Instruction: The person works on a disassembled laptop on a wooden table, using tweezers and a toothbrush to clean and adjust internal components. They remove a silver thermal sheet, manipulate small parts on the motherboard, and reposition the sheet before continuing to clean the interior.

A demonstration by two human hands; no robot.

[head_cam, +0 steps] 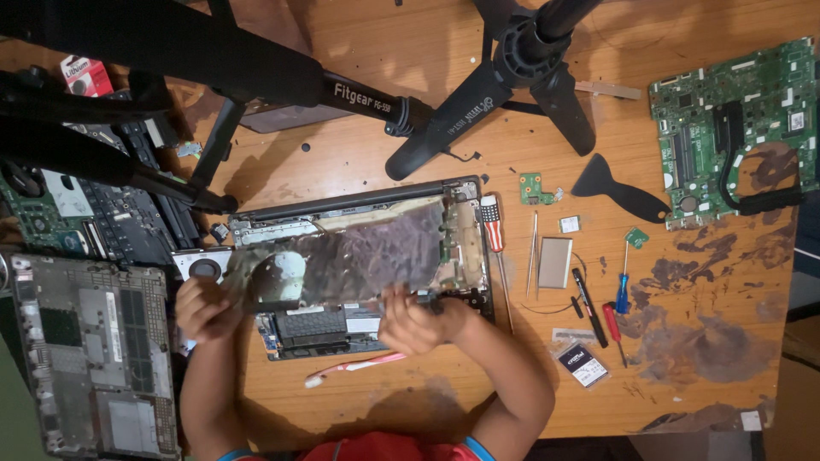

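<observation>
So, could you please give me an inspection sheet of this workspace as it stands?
Surface: worn, stained wooden table.
Job's things: blurred grey board held above the open black laptop chassis.
Clutter: red-handled screwdriver, green motherboard, black pry tool, pink toothbrush, grey laptop base cover.
Hands: left hand and right hand both grip the board's lower edge.
Cables: thin black wire.
Surroundings: black tripod legs overhead.

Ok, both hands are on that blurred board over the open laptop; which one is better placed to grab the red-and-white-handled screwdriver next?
Probably the right hand: it grips the blurred circuit board at the lower right edge, nearer the red-and-white-handled screwdriver lying right of the open laptop chassis. The left hand holds the far end.
</observation>
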